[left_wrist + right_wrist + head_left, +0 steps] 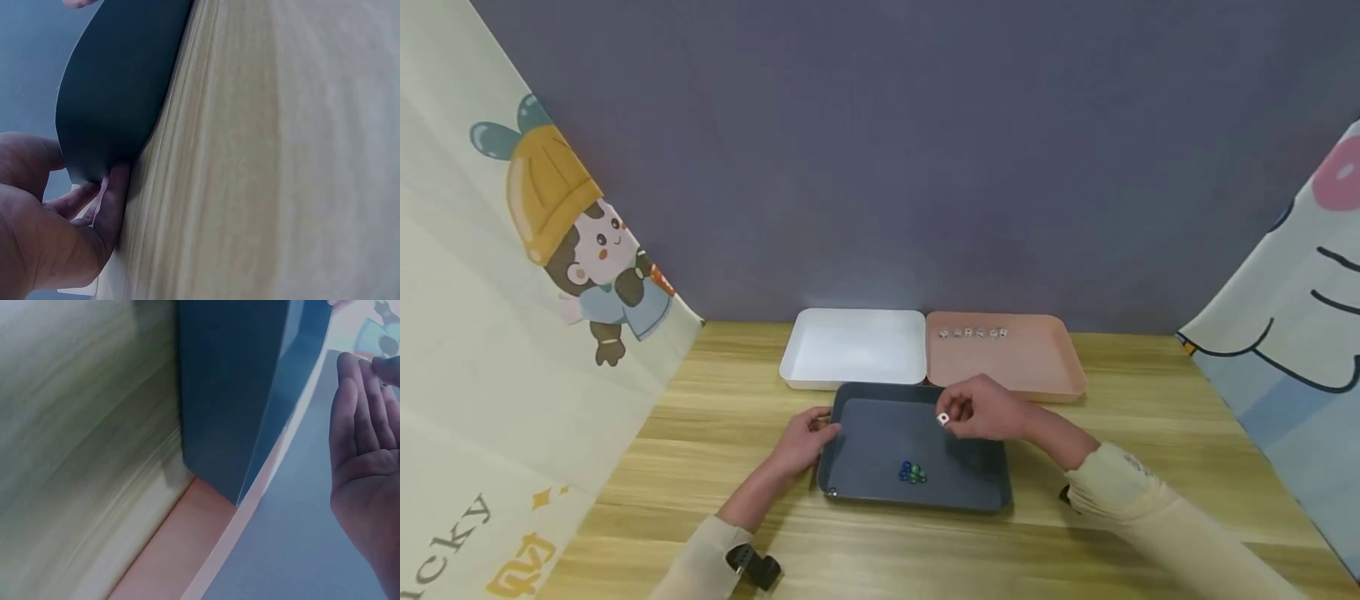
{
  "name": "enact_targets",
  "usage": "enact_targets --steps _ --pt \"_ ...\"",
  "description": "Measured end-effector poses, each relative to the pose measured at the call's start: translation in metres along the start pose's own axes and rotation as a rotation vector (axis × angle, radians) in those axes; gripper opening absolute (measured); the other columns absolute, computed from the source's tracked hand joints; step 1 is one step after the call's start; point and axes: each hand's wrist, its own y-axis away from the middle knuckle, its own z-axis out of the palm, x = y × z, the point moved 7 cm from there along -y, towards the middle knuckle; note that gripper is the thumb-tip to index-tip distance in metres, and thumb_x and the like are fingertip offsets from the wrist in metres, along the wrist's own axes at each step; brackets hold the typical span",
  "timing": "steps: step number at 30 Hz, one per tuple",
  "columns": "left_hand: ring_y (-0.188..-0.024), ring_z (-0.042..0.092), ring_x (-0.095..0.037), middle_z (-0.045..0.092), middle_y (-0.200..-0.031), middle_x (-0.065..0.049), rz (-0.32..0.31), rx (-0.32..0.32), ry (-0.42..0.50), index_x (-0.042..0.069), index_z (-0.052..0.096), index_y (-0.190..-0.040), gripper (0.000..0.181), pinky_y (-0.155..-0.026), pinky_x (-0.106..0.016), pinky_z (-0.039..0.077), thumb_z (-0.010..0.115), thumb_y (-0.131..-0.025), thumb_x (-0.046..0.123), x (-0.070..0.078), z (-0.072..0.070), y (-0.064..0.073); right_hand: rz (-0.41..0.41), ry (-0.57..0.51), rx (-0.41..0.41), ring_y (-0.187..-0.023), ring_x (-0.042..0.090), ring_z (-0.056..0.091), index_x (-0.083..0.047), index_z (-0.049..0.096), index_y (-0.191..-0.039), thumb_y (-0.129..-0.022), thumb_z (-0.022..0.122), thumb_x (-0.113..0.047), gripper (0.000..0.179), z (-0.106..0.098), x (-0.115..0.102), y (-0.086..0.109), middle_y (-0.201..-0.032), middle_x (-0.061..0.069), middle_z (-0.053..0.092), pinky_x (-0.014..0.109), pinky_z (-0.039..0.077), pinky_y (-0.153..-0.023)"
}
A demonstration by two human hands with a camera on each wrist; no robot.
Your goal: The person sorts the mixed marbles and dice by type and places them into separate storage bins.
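Note:
My right hand (981, 410) pinches a white die (943, 419) with a red dot, held above the right part of a dark grey tray (868, 442). In the right wrist view, the fingers of the right hand (365, 437) point upward beside the tray's outer wall (228, 394). At the grey tray's left side, my left hand (802, 442) grips the rim. The left wrist view has the left hand's thumb (31, 156) over the rim, with other fingers against the outer wall. Several blue and green glass marbles (913, 473) cluster in the tray near its front.
Behind the grey tray stand a white tray (857, 346) and, on its right, a pink tray (1007, 362). Several dice (968, 332) form a row along the pink tray's back. A small clear marble (832, 492) lies in the grey tray's front left corner. All stand on a wood-grain table (715, 400).

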Motion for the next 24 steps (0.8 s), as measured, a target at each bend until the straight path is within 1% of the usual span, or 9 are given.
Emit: enact_targets --steps 4,6,10,16,18,21,24 --pt "-0.071 0.056 -0.018 0.063 -0.101 -0.013 0.001 -0.007 -0.014 -0.002 0.055 -0.133 0.042 -0.055 -0.031 0.048 0.063 -0.095 0.014 0.0 0.001 -0.001 0.008 -0.023 0.022 -0.07 0.015 0.064 -0.005 0.07 -0.096 -0.087 0.071 -0.005 0.009 -0.004 0.002 0.003 -0.078 -0.002 0.067 0.03 0.054 -0.061" --pt "-0.071 0.054 -0.017 0.062 -0.1 -0.013 -0.005 -0.005 -0.015 -0.001 0.054 -0.133 0.043 -0.055 -0.031 0.047 0.063 -0.094 0.014 -0.001 0.001 -0.002 -0.001 -0.025 0.035 -0.069 0.015 0.064 -0.007 0.07 -0.096 -0.087 0.071 -0.006 0.009 -0.007 0.002 0.002 -0.078 0.0 0.067 0.03 0.054 -0.061" --pt "-0.071 0.053 -0.018 0.06 -0.098 -0.013 -0.015 0.019 -0.001 -0.001 0.054 -0.134 0.043 -0.055 -0.03 0.046 0.063 -0.095 0.014 -0.001 -0.001 -0.001 -0.029 -0.002 0.071 -0.07 0.015 0.064 -0.013 0.07 -0.096 -0.088 0.071 -0.01 0.008 -0.015 -0.001 -0.002 -0.079 -0.001 0.068 0.03 0.054 -0.062" --pt "-0.074 0.055 -0.018 0.061 -0.099 -0.014 -0.018 0.014 0.012 -0.001 0.054 -0.133 0.042 -0.056 -0.03 0.048 0.063 -0.095 0.013 -0.004 0.0 0.0 -0.041 0.071 0.111 -0.069 0.012 0.063 -0.005 0.071 -0.097 -0.087 0.072 -0.009 0.011 -0.03 -0.002 -0.01 -0.076 -0.006 0.067 0.03 0.054 -0.063" --pt "-0.073 0.054 -0.018 0.06 -0.099 -0.014 -0.017 0.016 0.008 -0.001 0.054 -0.134 0.042 -0.055 -0.03 0.047 0.063 -0.095 0.014 -0.004 -0.001 -0.001 -0.041 0.093 0.128 -0.068 0.012 0.063 -0.004 0.071 -0.098 -0.087 0.072 -0.009 0.012 -0.035 -0.001 -0.013 -0.076 -0.006 0.066 0.03 0.053 -0.063" --pt "-0.071 0.052 -0.017 0.06 -0.098 -0.013 -0.009 0.024 0.0 -0.001 0.054 -0.134 0.043 -0.054 -0.029 0.045 0.062 -0.095 0.015 -0.004 -0.001 -0.003 -0.026 0.126 0.161 -0.07 0.012 0.062 -0.005 0.072 -0.099 -0.087 0.073 -0.01 0.013 -0.044 0.004 -0.016 -0.076 -0.006 0.066 0.031 0.053 -0.064" --pt "-0.069 0.052 -0.018 0.06 -0.099 -0.014 0.005 0.018 0.0 -0.002 0.053 -0.134 0.043 -0.053 -0.029 0.045 0.062 -0.096 0.015 -0.003 -0.001 -0.004 0.033 0.122 0.193 -0.069 0.014 0.061 -0.006 0.071 -0.099 -0.087 0.072 -0.011 0.014 -0.053 0.013 -0.017 -0.077 -0.004 0.065 0.033 0.052 -0.063"
